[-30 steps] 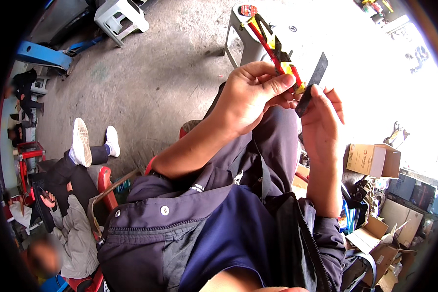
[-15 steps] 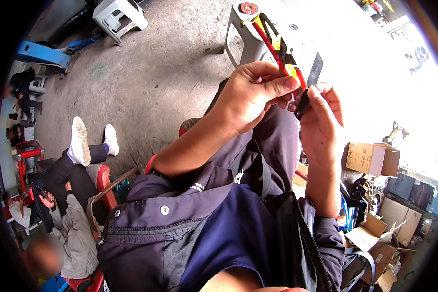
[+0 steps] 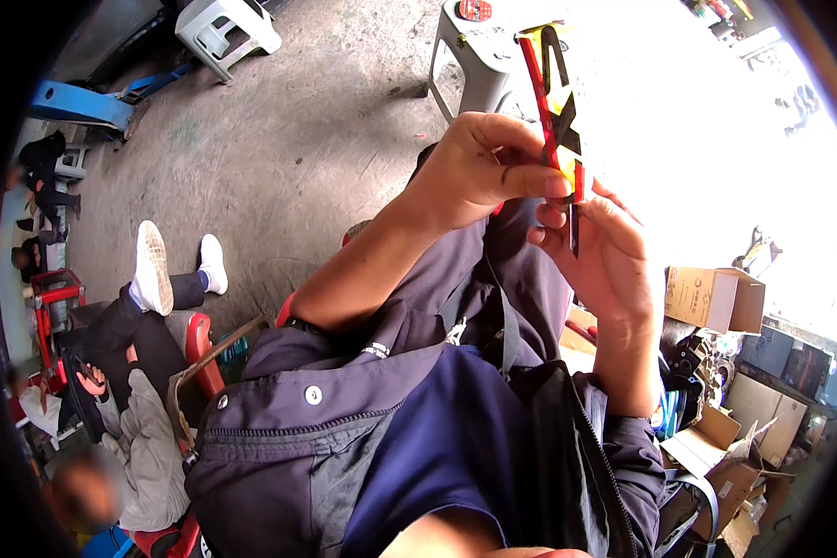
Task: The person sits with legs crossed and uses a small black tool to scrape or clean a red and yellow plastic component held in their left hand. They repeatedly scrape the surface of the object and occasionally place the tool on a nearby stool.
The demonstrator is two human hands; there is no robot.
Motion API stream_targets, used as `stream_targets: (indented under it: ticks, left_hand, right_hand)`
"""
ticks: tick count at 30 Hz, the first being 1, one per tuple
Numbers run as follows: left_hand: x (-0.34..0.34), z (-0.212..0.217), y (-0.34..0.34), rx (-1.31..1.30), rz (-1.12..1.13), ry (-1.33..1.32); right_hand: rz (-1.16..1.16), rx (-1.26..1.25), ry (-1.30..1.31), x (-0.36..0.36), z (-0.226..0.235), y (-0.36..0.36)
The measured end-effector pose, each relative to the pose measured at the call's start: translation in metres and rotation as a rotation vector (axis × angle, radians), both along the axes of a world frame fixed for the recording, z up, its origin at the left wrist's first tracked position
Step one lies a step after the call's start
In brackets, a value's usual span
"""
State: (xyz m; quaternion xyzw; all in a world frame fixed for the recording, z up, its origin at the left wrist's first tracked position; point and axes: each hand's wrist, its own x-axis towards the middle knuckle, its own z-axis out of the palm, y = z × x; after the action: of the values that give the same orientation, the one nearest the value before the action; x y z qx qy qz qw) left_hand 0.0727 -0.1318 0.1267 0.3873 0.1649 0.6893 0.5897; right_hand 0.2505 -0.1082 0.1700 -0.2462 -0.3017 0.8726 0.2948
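Observation:
My left hand is closed, pinching the lower end of a long, narrow red, black and yellow piece between thumb and fingers. The piece stands nearly upright, and its exact kind does not show. Just below the left thumb a thin dark strip, seen almost edge-on, points down. My right hand is curled close around that strip, palm toward me, its fingertips near the left thumb. Whether the strip sits inside the coloured piece or only lies against it, I cannot tell.
Beyond my hands is a grey plastic stool with a round red item on top. Open cardboard boxes and clutter lie at right. A seated person is at left, near a blue metal arm. A white stool stands farther off.
The coloured piece has swung from a leftward slant to nearly upright. The dark strip, broad and raised before, now shows thin and lower. My right hand has dropped slightly and turned.

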Motion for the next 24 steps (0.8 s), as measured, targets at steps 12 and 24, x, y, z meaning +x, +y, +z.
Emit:
stream_targets:
  ticks: [12, 24]
  left_hand:
    - [0.000, 0.017, -0.010, -0.349, -0.228, -0.269]
    - [0.014, 0.027, -0.025, -0.357, -0.267, -0.340]
  right_hand:
    - [-0.698, 0.665, -0.184, 0.016, -0.019, 0.026]
    - [-0.716, 2.303, -0.625, 0.013, 0.015, 0.013]
